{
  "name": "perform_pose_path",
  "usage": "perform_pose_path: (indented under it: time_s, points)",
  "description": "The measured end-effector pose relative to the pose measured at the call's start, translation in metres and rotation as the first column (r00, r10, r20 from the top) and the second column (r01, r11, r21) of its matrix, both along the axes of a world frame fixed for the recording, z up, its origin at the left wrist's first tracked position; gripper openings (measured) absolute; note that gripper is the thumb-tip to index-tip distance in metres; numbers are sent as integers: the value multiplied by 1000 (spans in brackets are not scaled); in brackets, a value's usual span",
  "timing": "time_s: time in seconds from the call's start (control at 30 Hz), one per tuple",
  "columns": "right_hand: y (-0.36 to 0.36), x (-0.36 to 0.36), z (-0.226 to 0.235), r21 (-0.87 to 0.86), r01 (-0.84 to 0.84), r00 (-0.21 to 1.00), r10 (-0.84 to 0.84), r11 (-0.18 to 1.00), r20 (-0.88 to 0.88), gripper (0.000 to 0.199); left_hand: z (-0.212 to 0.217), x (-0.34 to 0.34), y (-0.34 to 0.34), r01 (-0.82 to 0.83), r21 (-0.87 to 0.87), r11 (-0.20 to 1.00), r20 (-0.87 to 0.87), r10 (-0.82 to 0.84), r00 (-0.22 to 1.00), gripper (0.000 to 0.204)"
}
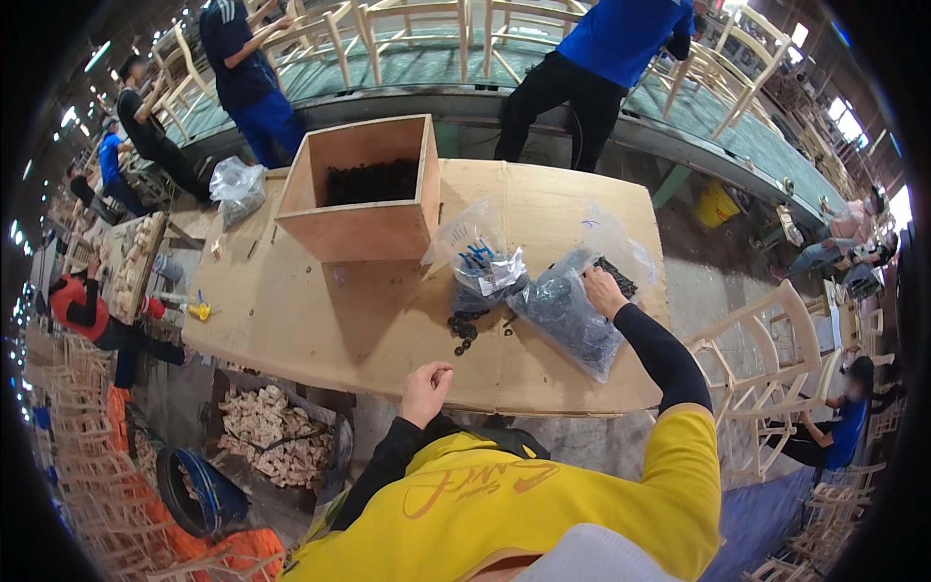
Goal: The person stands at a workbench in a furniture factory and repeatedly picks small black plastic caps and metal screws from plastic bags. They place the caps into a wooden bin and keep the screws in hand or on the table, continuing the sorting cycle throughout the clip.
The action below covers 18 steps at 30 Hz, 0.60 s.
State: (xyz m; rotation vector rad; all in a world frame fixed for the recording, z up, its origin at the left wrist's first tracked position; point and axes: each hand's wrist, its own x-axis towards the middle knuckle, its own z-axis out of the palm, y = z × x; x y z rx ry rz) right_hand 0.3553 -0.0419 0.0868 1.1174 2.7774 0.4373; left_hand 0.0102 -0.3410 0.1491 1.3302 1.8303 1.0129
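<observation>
Workshop background: pale wooden chair frames (417,12) on a long green bench (427,70).
Light plywood table (291,301): holding the open reddish-brown wooden box (354,233), black bits inside.
Bigger clear plastic bag (567,315): table's right side, stuffed with dark parts.
Smaller clear plastic bag (475,301): just left, black rings (464,335) loose beside.
Right hand (603,291): fingers bunched at the bigger bag's mouth; can't tell if gripping anything. Probably best to take small pinches.
Left hand (425,393): half-curled near table's front edge; contents, can't tell.
Lettering: blue marker scrawl (475,255), white label (502,274) too fuzzy to read.
</observation>
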Motion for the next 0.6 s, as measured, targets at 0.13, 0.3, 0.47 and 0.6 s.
perform_pose_path:
  time_s: [0.13,0.3,0.47,0.6]
  points:
    - [3,-1,-4,0,-35,999,35,999,23,15,1,-2,2,8,-25,1000,13,-7,1000,18]
    - [15,-18,4,-186,70,989,-44,980,139,11,-5,-1,5,47,-41,998,10,-47,999,17]
    - [2,-8,-5,6,1,993,-2,1000,115,18,2,2,21,69,-5,998,1,-69,998,16]
    - [-4,0,-2,46,-5,996,1,999,86,27,-2,-3,26,52,18,998,29,-52,998,16]
